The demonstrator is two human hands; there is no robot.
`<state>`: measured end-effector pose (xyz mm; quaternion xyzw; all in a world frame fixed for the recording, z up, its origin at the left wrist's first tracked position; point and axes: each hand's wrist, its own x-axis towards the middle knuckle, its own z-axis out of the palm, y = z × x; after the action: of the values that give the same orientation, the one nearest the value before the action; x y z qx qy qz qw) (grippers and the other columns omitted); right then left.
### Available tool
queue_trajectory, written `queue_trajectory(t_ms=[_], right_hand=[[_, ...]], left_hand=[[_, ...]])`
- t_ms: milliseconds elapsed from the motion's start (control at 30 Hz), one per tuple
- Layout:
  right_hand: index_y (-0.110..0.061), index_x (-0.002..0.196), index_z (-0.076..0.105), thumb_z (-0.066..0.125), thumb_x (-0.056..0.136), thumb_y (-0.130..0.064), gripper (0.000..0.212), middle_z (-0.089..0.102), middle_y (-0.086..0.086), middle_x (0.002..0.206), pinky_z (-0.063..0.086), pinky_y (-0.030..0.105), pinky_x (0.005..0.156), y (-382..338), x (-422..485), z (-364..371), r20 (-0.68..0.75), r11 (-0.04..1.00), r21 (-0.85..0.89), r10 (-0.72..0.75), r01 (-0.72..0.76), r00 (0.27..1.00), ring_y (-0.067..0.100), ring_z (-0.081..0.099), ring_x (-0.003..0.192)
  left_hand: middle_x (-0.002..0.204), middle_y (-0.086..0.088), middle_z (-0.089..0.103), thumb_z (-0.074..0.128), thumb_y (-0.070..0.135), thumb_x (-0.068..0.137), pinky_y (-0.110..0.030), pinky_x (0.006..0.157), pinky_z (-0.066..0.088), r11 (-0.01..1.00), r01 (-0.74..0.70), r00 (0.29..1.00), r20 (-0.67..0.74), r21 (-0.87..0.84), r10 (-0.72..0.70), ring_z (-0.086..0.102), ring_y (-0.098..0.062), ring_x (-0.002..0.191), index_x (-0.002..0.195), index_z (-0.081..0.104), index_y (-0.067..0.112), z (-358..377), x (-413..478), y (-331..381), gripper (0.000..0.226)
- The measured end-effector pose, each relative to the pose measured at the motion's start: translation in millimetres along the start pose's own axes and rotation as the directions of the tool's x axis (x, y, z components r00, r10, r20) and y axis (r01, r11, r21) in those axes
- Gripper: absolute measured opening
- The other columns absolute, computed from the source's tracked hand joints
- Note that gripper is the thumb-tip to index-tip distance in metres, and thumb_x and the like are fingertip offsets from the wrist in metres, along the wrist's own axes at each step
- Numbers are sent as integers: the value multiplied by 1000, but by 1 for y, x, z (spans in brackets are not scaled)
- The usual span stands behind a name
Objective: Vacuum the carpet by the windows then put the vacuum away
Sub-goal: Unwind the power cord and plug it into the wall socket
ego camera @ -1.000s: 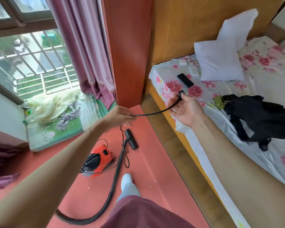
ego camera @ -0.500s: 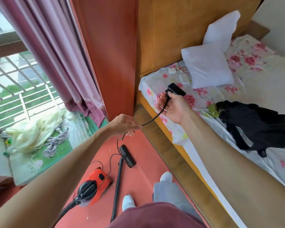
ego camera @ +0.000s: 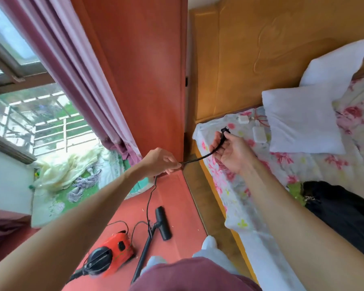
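Red carpet (ego camera: 177, 198) beside bed (ego camera: 229, 185): our left hand (ego camera: 159, 161) pinches the cord (ego camera: 198, 159), right hand (ego camera: 229, 151) grips its plug end (ego camera: 224, 131); best we hold that span taut, untangled.

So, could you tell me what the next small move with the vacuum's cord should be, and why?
Probably carry the plug to a socket; none is clearly visible. The right hand grips the cord just below the plug, the left hand pinches it further along, and white bits lie on the carpet.
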<state>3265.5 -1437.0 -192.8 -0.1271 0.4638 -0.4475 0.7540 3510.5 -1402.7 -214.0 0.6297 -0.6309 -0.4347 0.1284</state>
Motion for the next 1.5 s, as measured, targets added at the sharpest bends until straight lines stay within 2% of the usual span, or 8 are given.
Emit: queue_trajectory(t_ms=[400, 600, 767, 1000, 1100, 1233, 1367, 1500], right_hand=[[-8, 91, 64, 44, 104, -27, 30, 61, 4, 71, 54, 32, 71, -65, 104, 4, 1, 976, -172, 132, -130, 991, 17, 58, 68], [-9, 95, 63, 43, 105, -25, 28, 62, 5, 74, 54, 31, 70, -116, 161, 44, 2, 933, -352, 88, -81, 996, 17, 58, 68], [-5, 99, 65, 48, 103, -23, 24, 66, 8, 72, 56, 32, 67, -154, 208, 76, 9, 839, -544, -8, 12, 1000, 18, 62, 61], [-4, 99, 62, 49, 102, -21, 21, 65, 9, 67, 53, 24, 52, -186, 288, 99, 29, 752, -659, -14, 30, 999, 19, 61, 54], [-4, 94, 61, 50, 102, -21, 21, 65, 7, 58, 53, 23, 48, -191, 336, 108, 46, 754, -657, 25, 12, 999, 17, 60, 48], [-11, 74, 53, 45, 103, -19, 31, 47, 4, 60, 36, 26, 52, -191, 390, 120, 35, 841, -507, 237, -187, 971, 14, 42, 47], [-14, 75, 50, 39, 105, -24, 34, 42, -4, 51, 27, 26, 52, -184, 436, 125, 93, 847, -467, 333, -255, 938, 12, 35, 46], [-12, 82, 58, 45, 104, -28, 30, 48, -4, 57, 41, 27, 52, -172, 476, 137, 41, 837, -468, 340, -283, 939, 12, 44, 47]], left_hand=[[78, -2, 77, 76, 26, 84, -24, 70, 55, 986, 142, 986, -98, 91, -133, 69, -11, 69, 82, 79, 12, -5, 92, 27, 14], [77, -6, 76, 71, 23, 89, -30, 79, 56, 991, 116, 993, -22, 66, -114, 73, -20, 77, 83, 76, 6, -22, 164, 38, 18], [75, -4, 75, 66, 22, 92, -37, 84, 57, 992, 117, 993, 21, 57, -118, 73, -22, 78, 66, 62, 27, -30, 221, 53, 26], [82, -11, 75, 60, 15, 96, -37, 84, 56, 981, 195, 981, 11, -3, -195, 72, -28, 83, 79, 63, 14, -26, 295, 77, 16], [88, -16, 76, 56, 16, 97, -39, 83, 56, 966, 254, 967, -10, -52, -255, 72, -31, 86, 83, 66, 9, -19, 328, 86, 18], [105, -20, 72, 51, 27, 99, -42, 87, 55, 920, 381, 922, -27, -92, -385, 69, -35, 98, 104, 65, 3, -15, 361, 89, 29], [96, -18, 72, 48, 28, 100, -40, 85, 58, 837, 500, 858, 1, -222, -513, 71, -32, 93, 80, 57, 14, -16, 395, 82, 26], [70, -4, 61, 50, 14, 98, -27, 60, 45, 744, 555, 774, -95, -373, -626, 63, -23, 69, 68, 48, 18, -14, 423, 74, 31]])
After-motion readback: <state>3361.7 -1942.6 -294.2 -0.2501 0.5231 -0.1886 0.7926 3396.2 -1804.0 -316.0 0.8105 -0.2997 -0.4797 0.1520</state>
